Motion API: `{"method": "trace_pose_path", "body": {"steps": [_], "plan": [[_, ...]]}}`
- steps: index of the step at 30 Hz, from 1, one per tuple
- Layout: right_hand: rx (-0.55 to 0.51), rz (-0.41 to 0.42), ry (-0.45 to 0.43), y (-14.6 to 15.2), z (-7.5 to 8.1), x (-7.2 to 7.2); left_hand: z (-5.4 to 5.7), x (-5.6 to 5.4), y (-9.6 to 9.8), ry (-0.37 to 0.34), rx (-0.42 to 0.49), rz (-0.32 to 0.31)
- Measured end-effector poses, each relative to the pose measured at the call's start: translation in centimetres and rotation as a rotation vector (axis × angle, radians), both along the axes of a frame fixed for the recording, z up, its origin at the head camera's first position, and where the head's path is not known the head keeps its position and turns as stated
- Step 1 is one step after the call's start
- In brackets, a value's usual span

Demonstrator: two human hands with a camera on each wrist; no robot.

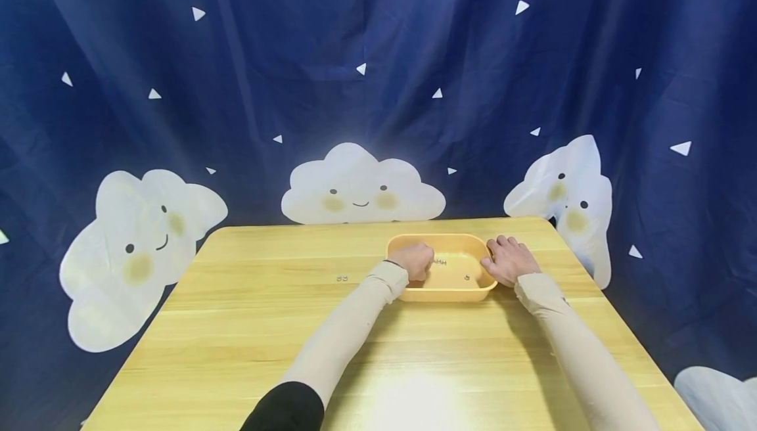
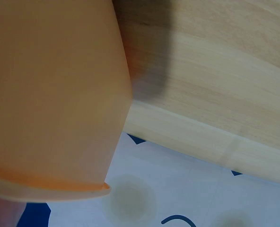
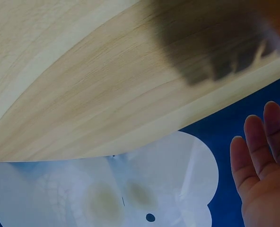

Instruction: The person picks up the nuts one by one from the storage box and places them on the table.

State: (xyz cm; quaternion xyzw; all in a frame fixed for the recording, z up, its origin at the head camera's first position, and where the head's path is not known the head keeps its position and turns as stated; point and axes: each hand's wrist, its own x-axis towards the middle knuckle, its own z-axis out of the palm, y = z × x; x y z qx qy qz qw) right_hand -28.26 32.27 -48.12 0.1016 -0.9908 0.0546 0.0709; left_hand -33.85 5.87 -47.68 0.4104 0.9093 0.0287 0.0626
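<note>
Backdrop filled by a dark blue curtain [image 1: 402,30]. Below it, a light wood-grain table [image 1: 236,326] is seen, lit by a bright glare patch at the near side. White smiling clouds [image 1: 363,184] are printed on the curtain, with one centred just behind the table's far edge. Both forearms are covered by pale sleeves [image 1: 337,345]; on the left, black cloth is shown higher up. A yellow-orange tray [image 1: 446,295] is set upright near the far edge, right of centre, between the hands. Its outer wall is shown close up in the left wrist view.

Right hand [image 1: 511,260] is placed at the tray's right end, thumb laid at the rim; its fingers are held nearly straight, slightly spread in the right wrist view. Left hand [image 1: 412,260] is lowered into the tray's left end, fingers bent down; whether anything is pinched cannot be told, fingertips being hidden.

White triangles [image 1: 522,7] are scattered over the curtain. Small metal pieces [image 1: 439,262] are lined up in the tray beside the left hand; a single piece [image 1: 467,277] is set apart near the tray's right end. Two more pieces [image 1: 342,278] are left on the table, left of the tray. Exact type can't be made out.
</note>
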Motion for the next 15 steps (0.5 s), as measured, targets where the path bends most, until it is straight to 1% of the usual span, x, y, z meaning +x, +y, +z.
{"method": "trace_pose_path", "body": {"steps": [5,9,15], "plan": [[0.001,0.000,-0.009,0.00,0.05,-0.01,0.28,0.20,-0.03,-0.003,0.035,-0.007],[-0.004,-0.001,-0.008,0.02,0.08,-0.02,0.27,0.28,-0.13,-0.005,0.067,-0.016],[0.004,0.001,-0.017,-0.11,0.15,-0.03,0.37,0.43,-0.24,-0.010,0.065,-0.007]]}}
